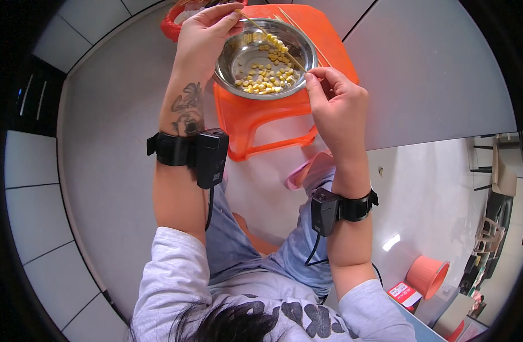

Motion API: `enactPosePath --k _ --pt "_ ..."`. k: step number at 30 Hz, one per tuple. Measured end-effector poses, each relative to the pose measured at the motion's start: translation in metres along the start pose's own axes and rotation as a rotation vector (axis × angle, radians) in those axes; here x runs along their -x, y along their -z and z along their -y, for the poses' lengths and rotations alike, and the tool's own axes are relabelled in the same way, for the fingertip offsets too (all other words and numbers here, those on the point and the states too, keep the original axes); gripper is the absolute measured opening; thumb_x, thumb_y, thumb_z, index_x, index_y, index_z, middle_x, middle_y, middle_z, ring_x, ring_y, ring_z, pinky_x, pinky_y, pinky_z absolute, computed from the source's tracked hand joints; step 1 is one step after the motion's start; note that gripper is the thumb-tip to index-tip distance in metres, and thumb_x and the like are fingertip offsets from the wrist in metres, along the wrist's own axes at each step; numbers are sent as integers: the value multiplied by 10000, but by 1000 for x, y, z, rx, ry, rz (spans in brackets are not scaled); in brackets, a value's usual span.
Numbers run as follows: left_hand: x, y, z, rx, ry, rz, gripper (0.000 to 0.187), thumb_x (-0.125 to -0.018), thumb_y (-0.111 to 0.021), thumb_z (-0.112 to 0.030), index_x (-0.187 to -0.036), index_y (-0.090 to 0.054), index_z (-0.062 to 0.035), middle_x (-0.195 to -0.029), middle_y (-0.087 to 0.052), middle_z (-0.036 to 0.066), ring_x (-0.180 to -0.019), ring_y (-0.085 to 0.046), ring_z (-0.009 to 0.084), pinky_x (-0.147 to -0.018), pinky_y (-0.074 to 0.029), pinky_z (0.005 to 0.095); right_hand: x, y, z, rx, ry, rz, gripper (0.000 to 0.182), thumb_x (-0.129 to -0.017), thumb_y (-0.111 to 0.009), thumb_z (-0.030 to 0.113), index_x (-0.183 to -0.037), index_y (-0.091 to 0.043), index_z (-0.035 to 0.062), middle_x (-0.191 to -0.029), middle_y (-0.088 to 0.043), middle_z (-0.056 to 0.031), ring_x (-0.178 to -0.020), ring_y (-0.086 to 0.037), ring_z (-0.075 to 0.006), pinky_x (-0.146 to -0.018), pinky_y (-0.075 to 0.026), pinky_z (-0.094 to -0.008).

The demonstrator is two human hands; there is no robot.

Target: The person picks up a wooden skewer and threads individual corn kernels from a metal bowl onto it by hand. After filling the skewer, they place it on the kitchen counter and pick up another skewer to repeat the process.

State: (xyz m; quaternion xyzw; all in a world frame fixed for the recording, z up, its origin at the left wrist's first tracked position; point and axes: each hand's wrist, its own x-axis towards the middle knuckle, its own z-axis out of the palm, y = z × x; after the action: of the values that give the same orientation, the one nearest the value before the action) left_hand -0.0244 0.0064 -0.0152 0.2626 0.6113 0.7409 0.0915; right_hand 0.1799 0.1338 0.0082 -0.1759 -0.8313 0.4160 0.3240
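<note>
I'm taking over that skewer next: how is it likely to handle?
The skewer is probably stiff, running nearly straight between left hand and right hand. Being so thin, it should feel light and might snap if bent hard.

Bright; edges curved, dark, perhaps soft.

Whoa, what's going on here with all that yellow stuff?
The left hand and right hand hold a thin stick between them, one at each end. Some yellow kernels, which look like corn, are threaded on it. More loose kernels lie in the metal bowl below, on an orange stool.
</note>
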Motion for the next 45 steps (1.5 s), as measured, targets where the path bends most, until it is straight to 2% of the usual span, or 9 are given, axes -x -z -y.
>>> enactPosePath --k 12,14,21,23,26,31,39,42,45 --pt "10 -16 -13 -424 -251 -44 215 -898 -631 -99 -1094 -707 -55 -1057 -704 74 -958 -661 133 -843 -530 238 1 -3 1 17 -22 0 138 -852 -623 65 -856 -671 -65 -631 -639 -161 -529 -618 -177 -525 -473 -290" --pt "10 -16 -13 -735 -440 -64 203 -887 -641 -114 -1070 -720 -76 -1055 -708 84 -940 -677 139 -819 -536 247 1 -2 1 25 -33 11 139 -852 -623 65 -858 -672 -66 -630 -637 -163 -528 -618 -177 -521 -470 -291" --pt "19 -26 -15 -828 -372 -91 201 -875 -663 -164 -1054 -726 -96 -959 -725 98 -843 -707 175 -745 -554 270 2 -2 1 50 -34 -4 136 -851 -619 69 -857 -678 -54 -619 -623 -171 -511 -609 -214 -511 -462 -309" --pt "21 -31 -16 -805 -392 -128 164 -835 -615 -55 -962 -719 -42 -873 -708 132 -765 -698 245 -713 -545 296 3 -2 1 68 -41 4 134 -851 -617 70 -852 -678 -48 -623 -621 -176 -513 -612 -234 -512 -464 -318" --pt "19 -32 -10 -844 -353 -138 221 -860 -669 -150 -1070 -723 -106 -870 -731 101 -809 -714 160 -730 -554 264 4 -5 0 120 -5 -22 129 -850 -610 75 -841 -674 -36 -665 -627 -193 -565 -632 -295 -534 -479 -351" --pt "17 -35 -7 -647 -238 -13 238 -841 -627 -79 -1060 -719 -68 -910 -728 102 -831 -708 170 -770 -550 265 5 -7 0 175 46 -52 125 -853 -601 82 -846 -666 -24 -722 -634 -207 -648 -643 -349 -576 -494 -394" --pt "24 -42 -16 -331 -39 296 267 -873 -577 22 -1122 -673 5 -1042 -697 110 -944 -684 184 -855 -538 265 1 -3 -3 130 -59 -60 135 -863 -588 84 -854 -663 -28 -664 -624 -191 -579 -633 -314 -542 -479 -371" --pt "23 -43 -7 -434 -138 180 241 -859 -594 14 -1086 -673 4 -1029 -697 133 -923 -688 207 -843 -541 289 0 -5 -4 120 -61 -81 143 -870 -586 90 -854 -659 -32 -641 -619 -182 -548 -626 -282 -525 -469 -351" --pt "26 -48 -7 -821 -169 96 174 -782 -638 -28 -942 -699 3 -913 -696 173 -876 -682 290 -798 -533 347 -2 -4 -6 120 -57 -108 151 -873 -590 98 -846 -654 -37 -625 -617 -170 -532 -619 -253 -519 -463 -335"
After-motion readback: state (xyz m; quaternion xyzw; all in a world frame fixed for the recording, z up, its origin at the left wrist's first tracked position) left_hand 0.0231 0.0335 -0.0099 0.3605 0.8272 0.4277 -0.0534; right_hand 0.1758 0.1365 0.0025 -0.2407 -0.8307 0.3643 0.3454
